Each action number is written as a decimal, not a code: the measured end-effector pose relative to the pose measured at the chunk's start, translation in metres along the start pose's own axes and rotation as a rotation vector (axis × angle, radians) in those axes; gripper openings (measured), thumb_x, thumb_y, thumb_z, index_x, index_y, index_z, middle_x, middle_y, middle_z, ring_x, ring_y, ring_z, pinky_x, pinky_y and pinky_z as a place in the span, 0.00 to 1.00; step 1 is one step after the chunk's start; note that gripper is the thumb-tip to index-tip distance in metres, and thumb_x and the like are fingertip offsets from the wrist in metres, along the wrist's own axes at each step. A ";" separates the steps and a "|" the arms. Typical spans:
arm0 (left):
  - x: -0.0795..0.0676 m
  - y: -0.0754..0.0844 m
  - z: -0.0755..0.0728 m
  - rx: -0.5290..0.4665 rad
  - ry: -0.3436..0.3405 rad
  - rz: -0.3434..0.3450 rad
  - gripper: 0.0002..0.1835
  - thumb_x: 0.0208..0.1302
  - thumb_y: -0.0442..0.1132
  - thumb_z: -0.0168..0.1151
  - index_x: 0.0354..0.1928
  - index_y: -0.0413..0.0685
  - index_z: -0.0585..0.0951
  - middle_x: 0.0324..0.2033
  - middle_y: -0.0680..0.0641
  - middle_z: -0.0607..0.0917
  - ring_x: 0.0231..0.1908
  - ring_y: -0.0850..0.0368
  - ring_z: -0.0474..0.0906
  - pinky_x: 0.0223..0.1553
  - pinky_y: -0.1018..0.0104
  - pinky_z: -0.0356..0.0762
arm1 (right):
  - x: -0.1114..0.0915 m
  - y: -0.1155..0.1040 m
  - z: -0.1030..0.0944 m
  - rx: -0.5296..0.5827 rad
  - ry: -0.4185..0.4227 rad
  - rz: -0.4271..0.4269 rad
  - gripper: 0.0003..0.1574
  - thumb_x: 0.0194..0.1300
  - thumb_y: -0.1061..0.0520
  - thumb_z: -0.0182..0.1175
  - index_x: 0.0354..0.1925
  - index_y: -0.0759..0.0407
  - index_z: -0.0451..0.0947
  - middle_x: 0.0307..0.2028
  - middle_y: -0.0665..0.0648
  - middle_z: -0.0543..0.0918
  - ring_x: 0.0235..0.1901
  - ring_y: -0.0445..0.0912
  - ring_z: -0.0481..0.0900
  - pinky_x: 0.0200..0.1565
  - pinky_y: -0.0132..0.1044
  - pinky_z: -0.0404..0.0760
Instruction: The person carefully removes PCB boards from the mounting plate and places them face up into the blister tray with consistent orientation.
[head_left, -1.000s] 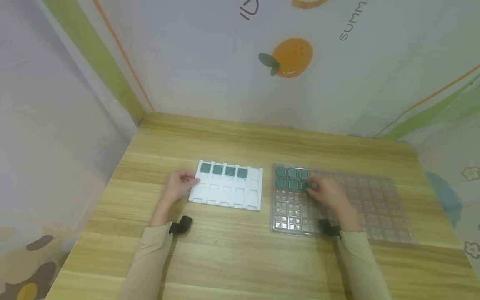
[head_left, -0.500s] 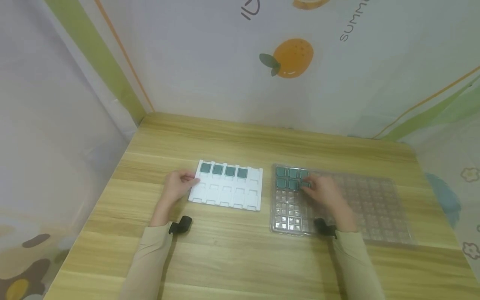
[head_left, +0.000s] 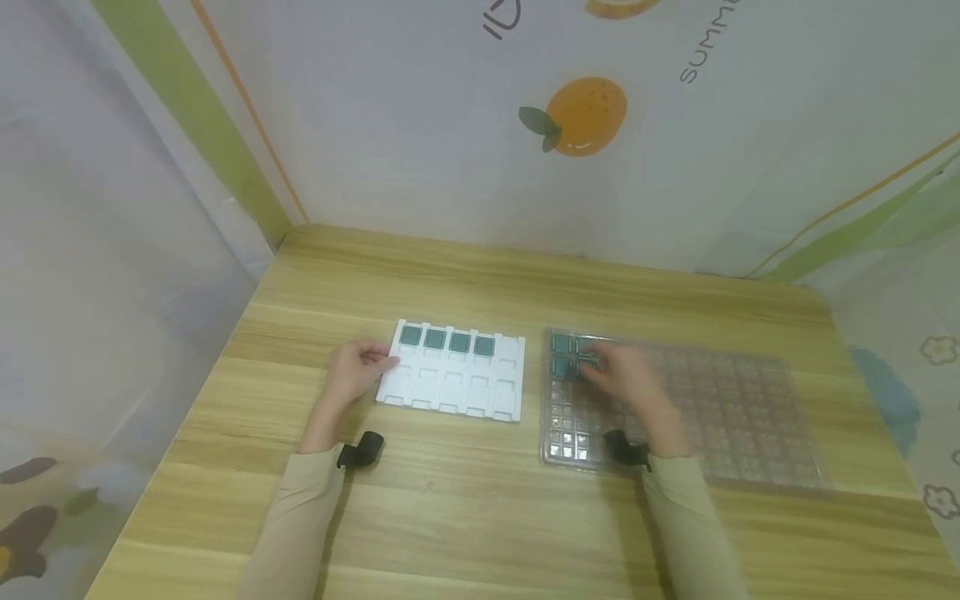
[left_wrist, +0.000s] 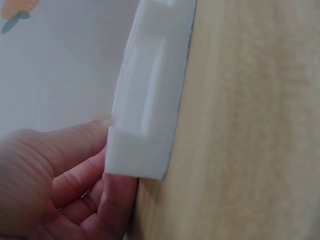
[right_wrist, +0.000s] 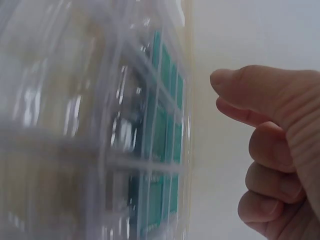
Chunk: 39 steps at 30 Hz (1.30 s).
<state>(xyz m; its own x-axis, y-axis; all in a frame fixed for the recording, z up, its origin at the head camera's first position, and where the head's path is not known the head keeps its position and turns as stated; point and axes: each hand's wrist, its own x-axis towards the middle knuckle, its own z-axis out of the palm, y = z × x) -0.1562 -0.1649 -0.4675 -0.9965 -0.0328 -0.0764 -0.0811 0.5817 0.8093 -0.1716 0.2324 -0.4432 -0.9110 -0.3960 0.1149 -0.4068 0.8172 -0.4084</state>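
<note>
My left hand (head_left: pixel 357 369) pinches the left edge of a white tray (head_left: pixel 477 389). In the left wrist view the thumb lies along the rim of this tray (left_wrist: pixel 135 155), with curled fingers below. Several square green chips (head_left: pixel 435 339) sit in its far row. My right hand (head_left: pixel 624 375) is over the clear compartmented tray (head_left: pixel 720 417), partly covering the green chips (head_left: pixel 562 343) in its far left corner. Seen from the right wrist, thumb and forefinger (right_wrist: pixel 240 90) are close together with nothing visible between them; the other fingers are loosely curled.
Both trays lie side by side on a wooden table (head_left: pixel 450 517), with a strip of bare wood between them. A printed cloth (head_left: pixel 420 150) hangs behind the far edge. Each wrist wears a black camera, the left one (head_left: pixel 362 450) close to the table.
My right hand has moved left over the clear tray, away from the third column of chips and over the second. The left hand and the white tray have stayed in place.
</note>
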 end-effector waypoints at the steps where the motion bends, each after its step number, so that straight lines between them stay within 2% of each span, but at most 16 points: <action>1: 0.000 0.000 0.000 0.000 0.001 0.001 0.13 0.58 0.34 0.64 0.39 0.28 0.80 0.33 0.34 0.83 0.34 0.43 0.79 0.38 0.56 0.79 | 0.001 -0.002 0.001 -0.001 0.000 -0.004 0.16 0.57 0.58 0.66 0.43 0.65 0.79 0.17 0.50 0.75 0.16 0.39 0.67 0.19 0.33 0.69; 7: 0.000 0.000 0.000 0.008 0.003 0.002 0.13 0.58 0.34 0.64 0.39 0.28 0.80 0.33 0.34 0.83 0.34 0.43 0.79 0.38 0.55 0.79 | 0.010 -0.014 0.006 0.018 0.004 -0.046 0.17 0.56 0.58 0.66 0.43 0.65 0.79 0.19 0.51 0.76 0.15 0.38 0.66 0.19 0.32 0.69; 15: 0.000 -0.002 0.001 0.011 -0.001 0.003 0.13 0.58 0.35 0.64 0.39 0.28 0.80 0.33 0.34 0.83 0.34 0.43 0.79 0.38 0.56 0.79 | 0.020 -0.026 0.013 0.023 0.028 -0.070 0.14 0.56 0.59 0.66 0.41 0.64 0.80 0.12 0.46 0.64 0.14 0.38 0.57 0.17 0.31 0.61; 27: 0.002 -0.004 0.001 0.016 0.007 0.015 0.13 0.58 0.35 0.65 0.38 0.29 0.81 0.32 0.35 0.84 0.33 0.44 0.80 0.35 0.59 0.80 | 0.032 -0.045 0.016 0.063 0.021 -0.088 0.13 0.56 0.64 0.64 0.42 0.64 0.80 0.13 0.47 0.64 0.14 0.39 0.57 0.18 0.32 0.60; 33: 0.002 -0.004 0.001 0.017 0.003 0.014 0.14 0.58 0.36 0.65 0.39 0.29 0.81 0.33 0.35 0.84 0.33 0.45 0.80 0.35 0.59 0.80 | 0.037 -0.054 0.021 0.105 -0.007 -0.050 0.15 0.58 0.60 0.64 0.44 0.64 0.80 0.16 0.48 0.66 0.16 0.40 0.60 0.22 0.34 0.65; 39: 0.001 -0.005 0.001 0.012 0.004 0.027 0.14 0.58 0.36 0.65 0.39 0.28 0.81 0.33 0.35 0.84 0.33 0.44 0.80 0.35 0.58 0.80 | 0.041 -0.061 0.027 0.110 0.010 -0.075 0.15 0.57 0.59 0.65 0.42 0.64 0.81 0.16 0.48 0.66 0.17 0.41 0.60 0.23 0.35 0.65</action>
<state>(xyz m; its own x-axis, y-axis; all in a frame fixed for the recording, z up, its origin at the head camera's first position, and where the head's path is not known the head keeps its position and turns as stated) -0.1568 -0.1667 -0.4718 -0.9984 -0.0207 -0.0524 -0.0545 0.5922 0.8039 -0.1817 0.1549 -0.4376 -0.8793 -0.4495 0.1573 -0.4640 0.7346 -0.4950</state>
